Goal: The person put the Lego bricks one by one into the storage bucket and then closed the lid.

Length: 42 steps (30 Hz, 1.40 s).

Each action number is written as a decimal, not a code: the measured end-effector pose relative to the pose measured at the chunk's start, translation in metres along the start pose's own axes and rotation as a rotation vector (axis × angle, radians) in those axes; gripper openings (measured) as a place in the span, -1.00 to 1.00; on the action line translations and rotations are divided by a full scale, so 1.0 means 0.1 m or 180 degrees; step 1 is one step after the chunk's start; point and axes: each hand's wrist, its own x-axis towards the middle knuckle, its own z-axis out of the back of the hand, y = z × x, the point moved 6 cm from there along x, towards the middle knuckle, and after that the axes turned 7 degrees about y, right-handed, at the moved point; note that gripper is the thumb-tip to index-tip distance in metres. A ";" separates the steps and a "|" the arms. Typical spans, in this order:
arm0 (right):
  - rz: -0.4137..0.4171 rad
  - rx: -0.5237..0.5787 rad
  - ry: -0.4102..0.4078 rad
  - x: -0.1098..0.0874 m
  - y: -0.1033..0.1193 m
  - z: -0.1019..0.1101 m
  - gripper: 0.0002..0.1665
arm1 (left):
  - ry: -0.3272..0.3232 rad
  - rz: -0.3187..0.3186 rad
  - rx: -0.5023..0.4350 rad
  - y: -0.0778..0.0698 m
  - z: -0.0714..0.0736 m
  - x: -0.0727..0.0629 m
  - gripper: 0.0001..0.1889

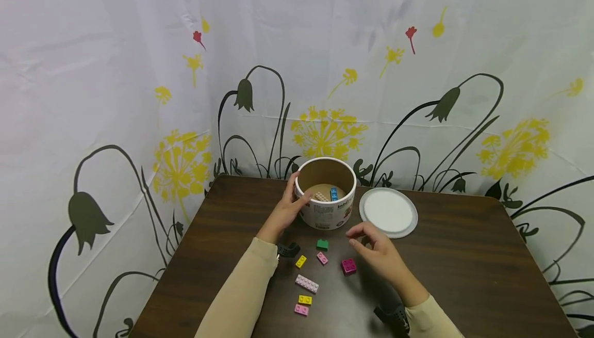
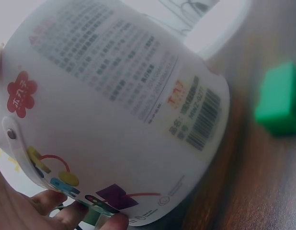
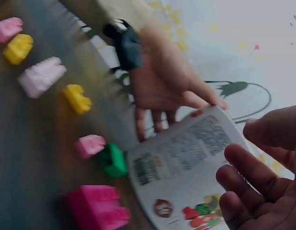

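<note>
A: Position of the white tub (image 1: pixel 325 218)?
B: Toward the far side of the tabletop (image 1: pixel 464 260), open end up, just in front of the printed cloth (image 1: pixel 139 69). A blue brick (image 1: pixel 333 194) and a pale brick (image 1: pixel 320 196) lay inside it.
A: State of the left hand (image 1: pixel 285 211)?
B: Clamped on the tub's left side, thumb at the rim, fingers bent against the outer wall.
A: And the right hand (image 1: pixel 380 256)?
B: Unloaded. Its fingers were loosely bent, the thumb apart from them, above the tabletop near a magenta brick (image 1: pixel 349 267). The white lid (image 1: pixel 389 211) lay flat beyond it, to the right of the tub.
A: Remaining bricks?
B: A green brick (image 1: pixel 322 245) was nearest the tub's front. A small pink brick (image 1: pixel 322 258) sat just beside it, with a small yellow brick (image 1: pixel 301 261) to the left. Closer to the person lay a long light-pink brick (image 1: pixel 307 284), then a second yellow brick (image 1: pixel 304 300) and a second pink brick (image 1: pixel 301 310), nearly side by side.
</note>
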 end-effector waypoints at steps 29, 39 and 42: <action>-0.0462 0.0135 0.0350 -0.45 -0.69 -0.29 -0.33 | 0.0011 0.0020 -0.0139 0.00 -0.03 0.00 -0.09; -0.0393 -0.0031 0.0441 -0.43 -0.69 -0.32 -0.53 | 0.0019 0.0002 -0.0173 -0.02 -0.03 -0.01 -0.11; -0.0462 0.0008 0.0538 -0.44 -0.70 -0.31 -0.55 | 0.0027 -0.0010 -0.0162 0.00 -0.03 -0.01 -0.11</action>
